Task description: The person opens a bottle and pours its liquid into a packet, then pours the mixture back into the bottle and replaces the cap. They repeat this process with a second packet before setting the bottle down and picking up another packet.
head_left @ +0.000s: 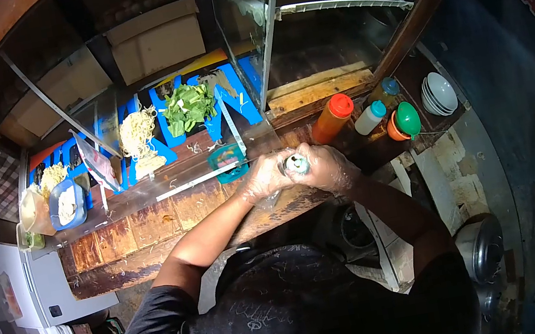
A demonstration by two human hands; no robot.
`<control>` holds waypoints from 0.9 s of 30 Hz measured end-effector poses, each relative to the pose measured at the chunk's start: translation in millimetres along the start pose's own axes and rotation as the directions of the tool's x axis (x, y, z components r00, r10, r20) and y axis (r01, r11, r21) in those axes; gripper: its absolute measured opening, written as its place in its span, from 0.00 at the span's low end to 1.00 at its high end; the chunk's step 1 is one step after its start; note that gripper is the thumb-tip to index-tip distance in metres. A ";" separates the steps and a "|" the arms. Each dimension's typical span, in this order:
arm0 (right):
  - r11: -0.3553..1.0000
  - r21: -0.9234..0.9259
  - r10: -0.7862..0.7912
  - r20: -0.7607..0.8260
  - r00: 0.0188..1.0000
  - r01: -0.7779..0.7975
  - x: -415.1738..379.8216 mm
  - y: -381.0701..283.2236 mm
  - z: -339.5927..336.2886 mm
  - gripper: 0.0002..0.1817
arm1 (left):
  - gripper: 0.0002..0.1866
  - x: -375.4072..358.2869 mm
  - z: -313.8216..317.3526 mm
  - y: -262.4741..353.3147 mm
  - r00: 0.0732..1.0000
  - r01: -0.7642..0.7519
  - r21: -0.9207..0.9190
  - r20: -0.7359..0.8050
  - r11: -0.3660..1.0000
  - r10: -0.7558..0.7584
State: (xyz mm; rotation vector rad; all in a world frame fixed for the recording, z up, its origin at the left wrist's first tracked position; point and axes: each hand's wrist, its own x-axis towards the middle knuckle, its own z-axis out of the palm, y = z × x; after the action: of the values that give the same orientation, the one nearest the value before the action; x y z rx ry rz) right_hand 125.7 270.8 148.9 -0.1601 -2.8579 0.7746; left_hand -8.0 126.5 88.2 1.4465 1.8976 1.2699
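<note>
**Two hands meet around a small round thing**

From the left I see a blue tub, a heap of noodles and leafy greens. A pale strip crosses before a teal tub near the hands. Rightward stand a red-capped bottle, a white bottle, a green cup and stacked bowls.

Both arms reach forward, the left hand and right hand curled around the small round thing; I can't tell which fingertips pinch it.

Below lies a worn wooden counter; a dark blue banner hangs far right.
</note>
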 end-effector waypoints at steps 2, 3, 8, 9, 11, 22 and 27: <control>0.999 0.026 -0.032 0.009 0.999 0.032 0.9 2.3 -1.5 0.25 | 0.37 0.4 -1.4 1.9 1.000 0.006 -0.006 0.007 1.000 -0.006; 0.999 0.009 -0.043 0.026 0.999 0.043 1.5 4.9 -0.2 0.24 | 0.36 -0.3 -2.4 3.1 1.000 0.015 -0.011 0.014 1.000 -0.015; 0.996 0.001 -0.086 0.085 0.993 0.086 5.0 15.1 -2.2 0.24 | 0.34 2.1 -2.0 2.3 0.999 -0.010 -0.016 0.046 1.000 0.010; 0.988 0.024 -0.156 0.084 0.984 0.155 5.3 19.3 -1.3 0.23 | 0.33 2.6 -2.6 1.8 0.998 -0.035 -0.016 0.060 0.999 0.036; 0.974 0.049 -0.227 0.086 0.970 0.223 4.0 26.6 -0.3 0.23 | 0.33 5.8 -4.3 -0.3 0.992 -0.050 0.022 0.115 0.998 0.048; 0.971 0.144 -0.197 0.016 0.980 0.192 0.8 7.8 -11.5 0.27 | 0.38 -5.4 -2.7 3.9 0.997 -0.002 0.035 0.082 0.999 0.000; 0.966 0.250 -0.060 -0.027 0.998 0.065 -10.0 -12.2 -21.9 0.25 | 0.43 -15.9 0.5 1.1 0.998 -0.009 -0.001 -0.054 1.000 0.008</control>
State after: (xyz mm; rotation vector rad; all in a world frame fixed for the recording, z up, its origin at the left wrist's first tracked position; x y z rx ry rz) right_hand 139.1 269.6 172.2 -0.0426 -2.7010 1.1043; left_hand -1.4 112.3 86.0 1.4344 1.9268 1.3270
